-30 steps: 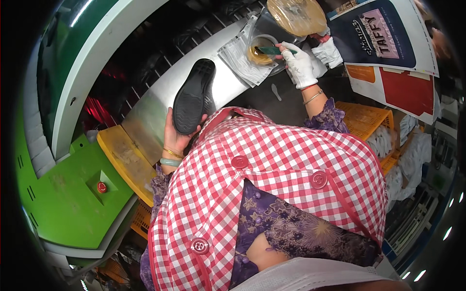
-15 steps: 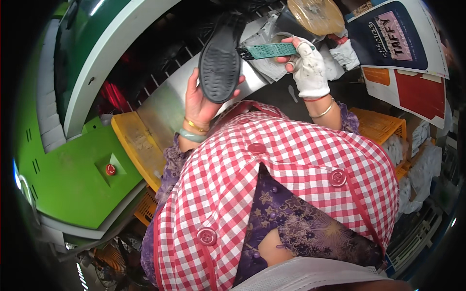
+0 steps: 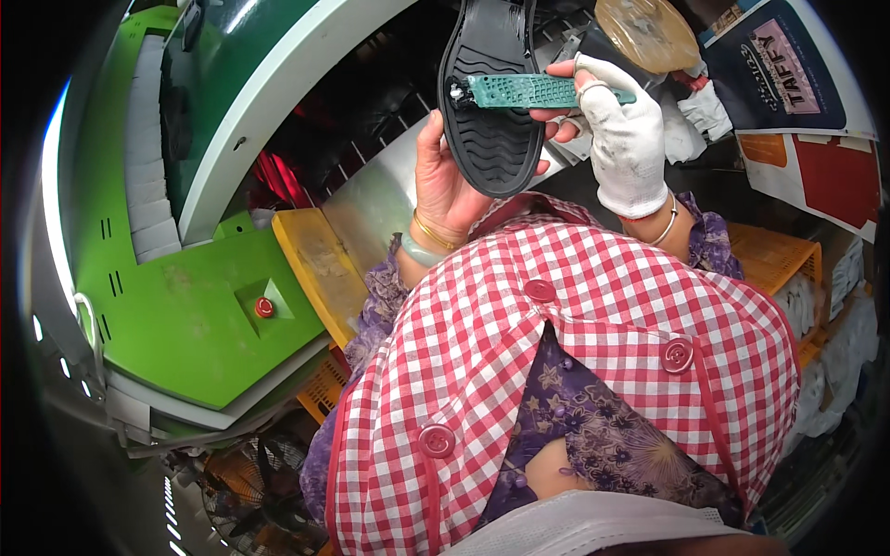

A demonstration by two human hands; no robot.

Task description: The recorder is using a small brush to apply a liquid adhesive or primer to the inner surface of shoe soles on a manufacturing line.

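My bare left hand [image 3: 447, 181], with a gold and a pale green bracelet at the wrist, grips a black shoe sole [image 3: 496, 153] around its rounded lower end. Wavy ridges cover the face turned up to me; the far end runs out at the top edge. In a white glove with bare fingertips, my right hand [image 3: 629, 139] is closed on a flat green brush [image 3: 524, 93] with a perforated handle. The brush lies across the sole, its dark tip near the sole's left edge, with a whitish substance there. Whether the tip touches the sole, I cannot tell.
On the left stands a green machine [image 3: 185, 324] with a red button [image 3: 264, 307] and a white curved frame. A yellow board [image 3: 320, 269] juts beside my left forearm. Orange crates [image 3: 774, 264] and printed sheets [image 3: 788, 83] are at the right; a plastic-wrapped round tan object [image 3: 649, 35] lies behind.
The brush tip has moved from beside the sole's right edge to over the sole. The sole's ridged face is turned more toward me. The whole view has shifted, placing things further right.
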